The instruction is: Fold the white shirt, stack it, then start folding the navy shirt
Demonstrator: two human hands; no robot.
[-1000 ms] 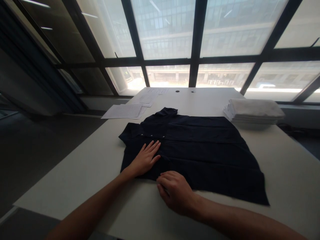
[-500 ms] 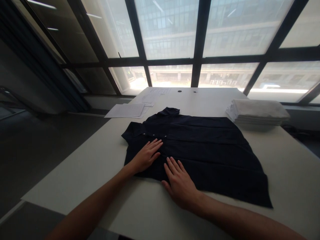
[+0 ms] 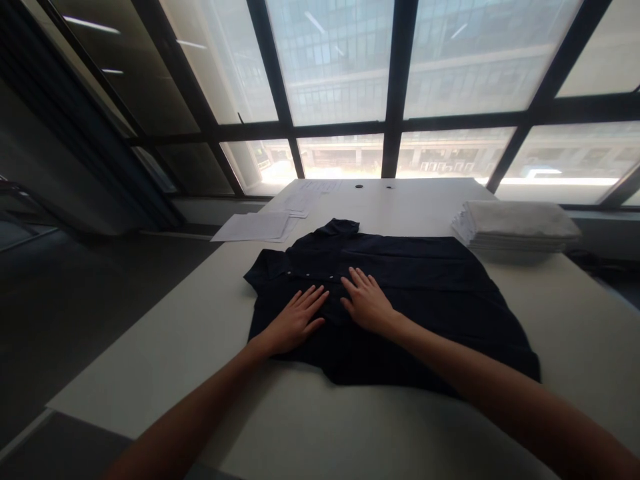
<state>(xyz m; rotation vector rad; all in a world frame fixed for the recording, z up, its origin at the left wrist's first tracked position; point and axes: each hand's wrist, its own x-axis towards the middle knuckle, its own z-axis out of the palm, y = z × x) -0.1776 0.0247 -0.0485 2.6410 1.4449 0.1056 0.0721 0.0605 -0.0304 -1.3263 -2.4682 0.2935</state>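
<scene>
On the white table (image 3: 165, 347), loose paper sheets (image 3: 253, 227) lie at the far left. Centred, a dark button-up shirt (image 3: 430, 293) is spread flat. Left hand (image 3: 293, 323) rests palm-down on it, fingers extended, gripping nothing. Right hand (image 3: 367, 301) lies just beside, likewise flat and spread. Folded white cloths (image 3: 515, 225) are stacked at the far right.

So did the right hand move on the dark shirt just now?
Yes. The right hand slid away from the near edge of the dark shirt, up toward its row of white buttons, and now lies flat beside the left hand.
</scene>
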